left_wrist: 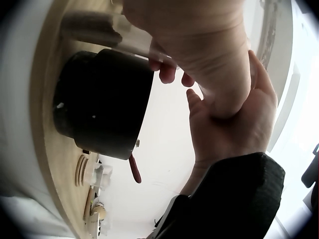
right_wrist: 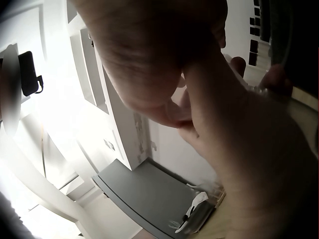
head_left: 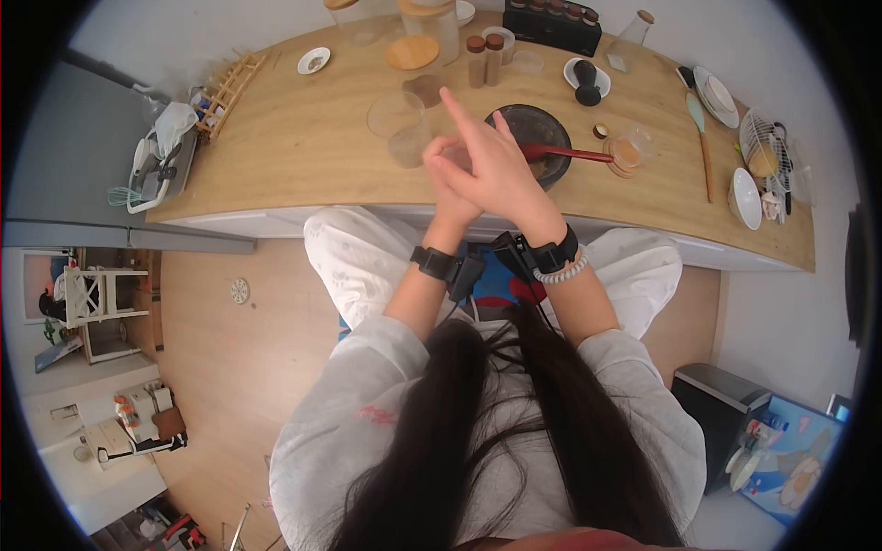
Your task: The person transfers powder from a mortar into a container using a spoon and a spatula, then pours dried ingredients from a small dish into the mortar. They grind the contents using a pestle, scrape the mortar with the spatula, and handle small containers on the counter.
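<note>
In the head view my left hand [head_left: 452, 202], partly hidden behind the right, is raised over the table's front edge. Its curled fingers grip a small clear container [right_wrist: 259, 90], mostly covered by the hands. My right hand [head_left: 496, 174] crosses in front and touches the left; its index finger points straight up and leftward. Beyond the hands sits a black bowl [head_left: 525, 118] with a red-handled utensil [head_left: 574, 153] lying across its rim. A clear jar [head_left: 397, 112] stands left of the hands. The left wrist view shows the bowl [left_wrist: 107, 102] close beside the left fingertips.
Behind are wooden-lidded jars [head_left: 412, 52], two brown-capped bottles [head_left: 485, 60] and a black spice rack [head_left: 551, 23]. On the right are a jar of orange powder [head_left: 627, 154], a green spatula [head_left: 698, 129] and a white bowl [head_left: 745, 198]. A dish rack [head_left: 230, 87] stands left.
</note>
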A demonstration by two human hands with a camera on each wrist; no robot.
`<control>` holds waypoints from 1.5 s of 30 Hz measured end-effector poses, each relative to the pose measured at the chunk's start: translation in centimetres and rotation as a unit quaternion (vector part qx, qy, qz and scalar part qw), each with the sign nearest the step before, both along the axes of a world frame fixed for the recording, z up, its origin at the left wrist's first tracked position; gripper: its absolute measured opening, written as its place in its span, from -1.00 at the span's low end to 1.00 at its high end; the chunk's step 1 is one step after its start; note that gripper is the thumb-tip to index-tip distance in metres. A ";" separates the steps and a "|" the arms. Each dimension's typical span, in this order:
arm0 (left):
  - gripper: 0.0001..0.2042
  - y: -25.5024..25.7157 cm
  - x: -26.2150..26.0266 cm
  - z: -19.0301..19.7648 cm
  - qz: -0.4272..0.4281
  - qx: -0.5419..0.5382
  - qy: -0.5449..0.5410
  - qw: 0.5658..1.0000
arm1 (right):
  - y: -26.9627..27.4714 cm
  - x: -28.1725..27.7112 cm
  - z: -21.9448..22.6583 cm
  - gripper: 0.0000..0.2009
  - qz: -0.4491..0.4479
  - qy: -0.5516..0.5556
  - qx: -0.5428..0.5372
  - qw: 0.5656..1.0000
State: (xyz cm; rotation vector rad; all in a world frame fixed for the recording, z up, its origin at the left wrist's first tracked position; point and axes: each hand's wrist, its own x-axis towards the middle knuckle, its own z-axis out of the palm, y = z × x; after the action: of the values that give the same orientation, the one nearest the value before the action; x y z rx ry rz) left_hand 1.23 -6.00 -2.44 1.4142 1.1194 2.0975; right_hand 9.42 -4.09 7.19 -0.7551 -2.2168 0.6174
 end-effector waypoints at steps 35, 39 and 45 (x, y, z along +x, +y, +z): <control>-0.24 0.4 -0.3 -1.2 -0.061 -0.011 -0.022 0.998 | 1.9 9.6 -2.1 -0.73 -0.343 0.220 0.132 0.904; -0.28 0.5 -0.2 -1.0 -0.063 0.012 -0.038 0.997 | 4.3 12.4 -5.4 -0.73 -0.458 0.183 0.112 0.863; -0.27 0.5 -0.2 -1.1 -0.059 0.009 -0.035 0.998 | 4.1 12.7 -6.1 -0.75 -0.248 0.340 -0.373 0.827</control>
State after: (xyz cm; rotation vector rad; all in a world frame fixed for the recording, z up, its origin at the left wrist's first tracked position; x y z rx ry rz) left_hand 1.00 -5.50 -3.52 1.3693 0.9678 2.0627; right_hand 22.07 0.05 1.11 -1.2014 -1.0182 1.2606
